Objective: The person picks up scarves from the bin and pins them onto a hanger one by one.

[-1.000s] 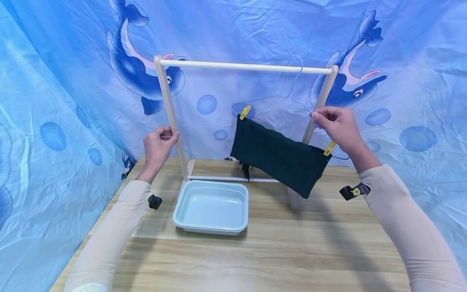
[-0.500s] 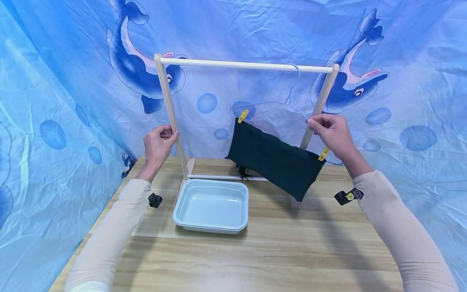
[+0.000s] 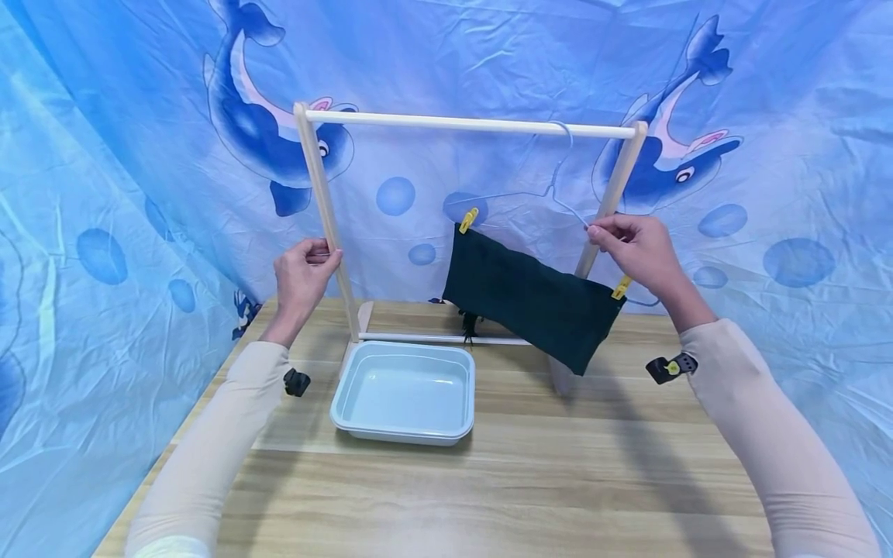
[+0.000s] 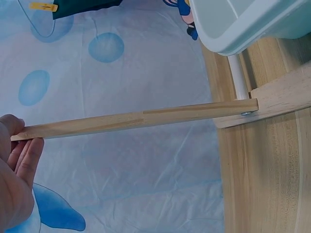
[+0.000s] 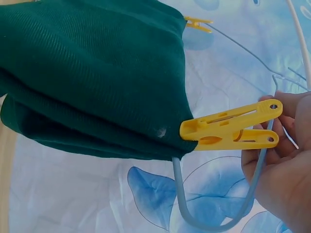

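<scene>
My left hand grips the left wooden post of a small clothes rack between thumb and fingers. My right hand pinches the right shoulder of a thin light-blue wire clothes hanger. The hanger's hook meets the rack's white top rail near its right end and appears to lie over it. From the hanger hangs a dark green ribbed cloth, tilted down to the right, with a dark fringe behind. Two yellow clothespins hold it: one clothespin at the left corner, another clothespin beside my right fingers.
A pale blue plastic basin stands on the wooden table, in front of the rack's left foot. A white lower bar joins the rack's feet. Behind and at the sides hangs a blue curtain with dolphin prints.
My right hand has moved down and slightly left with the hanger. The hook has come down from above the rail to it, and the cloth has swung slightly. My left hand stays put.
</scene>
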A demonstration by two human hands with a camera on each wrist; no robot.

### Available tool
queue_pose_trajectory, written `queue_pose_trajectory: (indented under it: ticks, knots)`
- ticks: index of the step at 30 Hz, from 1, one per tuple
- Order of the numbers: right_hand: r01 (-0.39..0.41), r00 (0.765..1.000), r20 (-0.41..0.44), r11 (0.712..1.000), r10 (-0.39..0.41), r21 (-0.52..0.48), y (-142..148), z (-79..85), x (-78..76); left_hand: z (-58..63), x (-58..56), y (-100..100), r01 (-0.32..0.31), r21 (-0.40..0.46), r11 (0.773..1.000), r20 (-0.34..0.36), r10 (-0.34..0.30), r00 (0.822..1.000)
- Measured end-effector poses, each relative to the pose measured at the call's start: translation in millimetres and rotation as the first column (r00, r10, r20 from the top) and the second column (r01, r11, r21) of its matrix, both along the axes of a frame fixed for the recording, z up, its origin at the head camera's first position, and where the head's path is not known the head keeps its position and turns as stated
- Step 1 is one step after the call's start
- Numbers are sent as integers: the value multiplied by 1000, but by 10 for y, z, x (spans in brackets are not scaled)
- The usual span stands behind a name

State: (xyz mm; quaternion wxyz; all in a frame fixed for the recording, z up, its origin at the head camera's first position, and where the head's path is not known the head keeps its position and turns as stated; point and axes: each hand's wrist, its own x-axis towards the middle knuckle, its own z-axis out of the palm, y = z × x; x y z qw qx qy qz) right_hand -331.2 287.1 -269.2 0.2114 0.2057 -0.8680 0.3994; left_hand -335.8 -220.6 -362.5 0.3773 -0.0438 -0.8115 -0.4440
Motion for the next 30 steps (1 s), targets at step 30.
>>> queue_pose_trajectory:
  ticks: [30]
  knots:
    - [27, 985, -163, 988, -52, -150, -55, -35, 682, -69, 121, -69, 6, 68, 998, -31, -4, 1000]
